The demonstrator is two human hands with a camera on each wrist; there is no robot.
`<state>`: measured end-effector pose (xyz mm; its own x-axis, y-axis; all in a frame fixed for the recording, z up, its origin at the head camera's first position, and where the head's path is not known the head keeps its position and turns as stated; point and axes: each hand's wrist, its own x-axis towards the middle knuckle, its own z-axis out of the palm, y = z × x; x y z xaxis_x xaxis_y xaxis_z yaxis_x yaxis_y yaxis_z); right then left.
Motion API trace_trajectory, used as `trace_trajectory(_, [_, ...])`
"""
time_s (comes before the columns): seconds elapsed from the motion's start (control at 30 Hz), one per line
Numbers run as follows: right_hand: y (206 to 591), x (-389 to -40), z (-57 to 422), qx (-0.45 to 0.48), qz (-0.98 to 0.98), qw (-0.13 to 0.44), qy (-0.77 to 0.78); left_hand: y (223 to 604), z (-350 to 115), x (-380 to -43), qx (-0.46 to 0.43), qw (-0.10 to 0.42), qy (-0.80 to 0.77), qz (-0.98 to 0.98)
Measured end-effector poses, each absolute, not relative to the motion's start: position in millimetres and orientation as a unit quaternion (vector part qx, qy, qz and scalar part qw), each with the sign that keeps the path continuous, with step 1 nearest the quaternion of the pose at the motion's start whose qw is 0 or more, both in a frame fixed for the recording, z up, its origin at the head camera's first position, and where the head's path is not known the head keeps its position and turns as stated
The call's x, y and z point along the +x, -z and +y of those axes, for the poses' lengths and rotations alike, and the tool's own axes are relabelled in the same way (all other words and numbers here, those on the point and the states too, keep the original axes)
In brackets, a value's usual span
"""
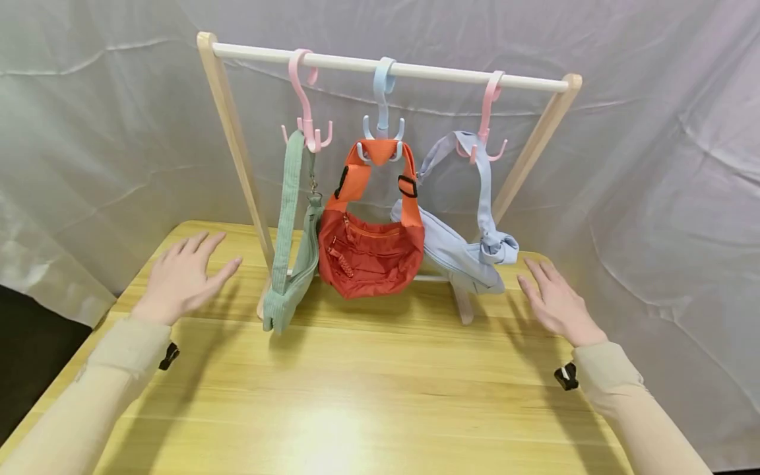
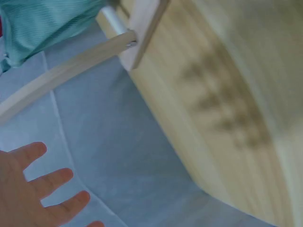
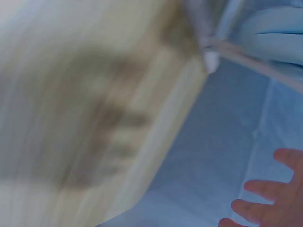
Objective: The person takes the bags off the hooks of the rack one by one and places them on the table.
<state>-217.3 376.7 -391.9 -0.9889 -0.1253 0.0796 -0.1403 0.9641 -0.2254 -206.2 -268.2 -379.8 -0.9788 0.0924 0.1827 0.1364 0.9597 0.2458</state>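
Fingers (image 2: 52,181) of your left hand (image 1: 181,282) and right hand (image 1: 559,302) are standing apart, gripping nothing, as the hands are hovering left and right of the rack (image 1: 234,132), clear of every bag. Green bag (image 1: 299,270) is hanging left, red bag (image 1: 380,267) centre and pale-blue bag (image 1: 454,247) right, each by its strap (image 1: 288,204) from a hanger (image 1: 382,105). Judged step: you are likely pausing, all three hung; next move is probably calling for reaching inward and pinching one strap without swinging its neighbours.
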Motion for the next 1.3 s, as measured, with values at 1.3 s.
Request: trace_trajectory(1.3, [288,-186,156,0.302,-0.700,0.263,-0.591,271,-156,-267,-0.103,0.121,0.544,-0.824])
